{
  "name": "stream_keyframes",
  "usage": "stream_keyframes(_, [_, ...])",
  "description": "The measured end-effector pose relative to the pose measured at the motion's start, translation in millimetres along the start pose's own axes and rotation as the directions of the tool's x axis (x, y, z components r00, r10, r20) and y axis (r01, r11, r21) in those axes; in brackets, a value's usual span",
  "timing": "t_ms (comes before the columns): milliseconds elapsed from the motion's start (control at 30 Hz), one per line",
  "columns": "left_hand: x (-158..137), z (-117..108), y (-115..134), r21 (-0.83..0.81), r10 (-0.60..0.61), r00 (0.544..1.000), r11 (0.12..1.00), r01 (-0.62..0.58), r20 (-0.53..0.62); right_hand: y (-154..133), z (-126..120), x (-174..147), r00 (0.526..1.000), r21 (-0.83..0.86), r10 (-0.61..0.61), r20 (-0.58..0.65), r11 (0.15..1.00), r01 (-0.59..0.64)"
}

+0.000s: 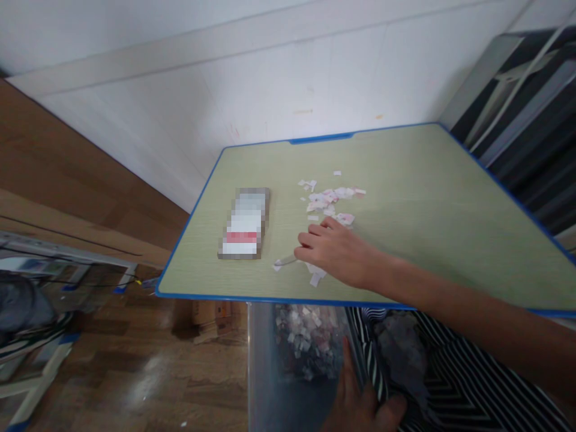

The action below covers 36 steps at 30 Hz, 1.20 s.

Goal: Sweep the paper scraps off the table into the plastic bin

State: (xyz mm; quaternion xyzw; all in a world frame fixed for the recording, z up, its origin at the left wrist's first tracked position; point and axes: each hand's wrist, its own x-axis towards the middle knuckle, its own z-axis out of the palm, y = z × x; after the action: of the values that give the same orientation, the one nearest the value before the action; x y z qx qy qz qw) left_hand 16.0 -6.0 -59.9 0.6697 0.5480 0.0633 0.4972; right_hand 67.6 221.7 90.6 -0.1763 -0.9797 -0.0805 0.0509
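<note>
White wall behind, brown wood-look floor down to the left; against the wall we have a pale green desk with blue trim. A phone-like slab, its face blurred into blocks, lies toward the desk's left edge.

Right of it, around the middle of the desk, we note a loose heap of paper scraps, white with some pink, mostly flat and overlapping. One lone scrap sits apart, toward the far edge. A smaller group of scraps lies under and beside the right hand, nearer the near edge.

We see that hand reaching in from the right, fingers curled together on a slim tool, tweezer-like. Its tip points left and meets a single white scrap; we cannot tell whether the tip pinches it.

Below the near edge we find a clear tub with many more scraps inside. The left hand is at its right side, one finger extended; we cannot tell whether it grips anything. Black-and-white striped cloth lies right of the tub.
</note>
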Motion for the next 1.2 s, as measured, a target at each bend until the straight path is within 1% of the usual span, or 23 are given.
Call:
stream_keyframes(67, [-1,2,-4,0.077,0.087,0.996,0.993,-0.086,-0.013,0,0,-14,1.000,0.000,0.002,-0.018,1.000,-0.002])
stream_keyframes(133, [-2,3,-8,0.162,0.214,0.976,0.965,-0.206,-0.033,0,0,-28,0.999,-0.007,0.004,-0.050,1.000,-0.005])
stream_keyframes(167, [-3,3,-9,0.193,0.256,0.966,0.951,-0.243,-0.046,1,0,-35,0.997,-0.011,0.006,-0.071,1.000,-0.007])
stream_keyframes(200, [-3,4,-10,0.203,0.266,0.962,0.947,-0.250,-0.058,2,0,-42,0.996,-0.016,0.009,-0.089,1.000,-0.010])
stream_keyframes(233, [-3,4,-10,0.190,0.250,0.966,0.953,-0.235,-0.063,3,0,-49,0.994,-0.019,0.007,-0.106,1.000,-0.009])
stream_keyframes(333, [-3,3,-10,0.109,0.137,0.989,0.986,-0.130,-0.058,7,-2,-64,0.990,-0.022,-0.005,-0.137,1.000,0.002])
stream_keyframes(367, [-3,3,-10,0.099,0.124,0.991,0.988,-0.119,-0.051,7,-4,-66,0.989,-0.016,0.000,-0.146,1.000,-0.002])
stream_keyframes(500, [-3,2,-12,0.143,0.171,0.984,0.976,-0.163,-0.044,3,-10,-61,0.980,0.023,0.035,-0.194,0.999,-0.031])
stream_keyframes(567, [-2,1,-11,0.137,0.133,0.989,0.983,-0.123,-0.064,-2,-9,-53,0.981,0.011,0.001,-0.193,1.000,0.001])
stream_keyframes(633, [-1,-1,-11,0.124,0.103,0.993,0.988,-0.095,-0.058,-7,-6,-48,0.983,-0.020,-0.049,-0.176,0.999,0.046])
stream_keyframes(700, [-1,-2,-10,0.144,0.150,0.988,0.979,-0.144,-0.031,-8,-1,-48,0.986,-0.033,-0.069,-0.151,0.997,0.065])
stream_keyframes(767, [-2,-3,-11,0.178,0.214,0.976,0.962,-0.207,-0.025,-5,3,-54,0.991,-0.023,-0.060,-0.123,0.998,0.058])
stream_keyframes(867, [-4,-1,-15,0.196,0.216,0.973,0.960,-0.198,-0.080,2,5,-71,0.992,-0.024,-0.039,-0.120,0.999,0.036])
stream_keyframes(900, [-4,-1,-16,0.212,0.237,0.967,0.954,-0.214,-0.088,4,4,-78,0.991,-0.033,-0.033,-0.129,0.999,0.029])
stream_keyframes(1033, [-7,-3,-20,0.324,0.392,0.917,0.879,-0.351,-0.072,12,-1,-107,0.987,-0.050,-0.014,-0.159,0.999,0.006])
stream_keyframes(1067, [-7,-4,-20,0.339,0.398,0.915,0.872,-0.354,-0.068,14,-2,-115,0.987,-0.052,-0.009,-0.158,0.999,0.001])
stream_keyframes(1200, [-7,-7,-17,0.343,0.365,0.931,0.878,-0.332,-0.031,26,-2,-146,0.985,-0.045,0.040,-0.168,0.998,-0.048])
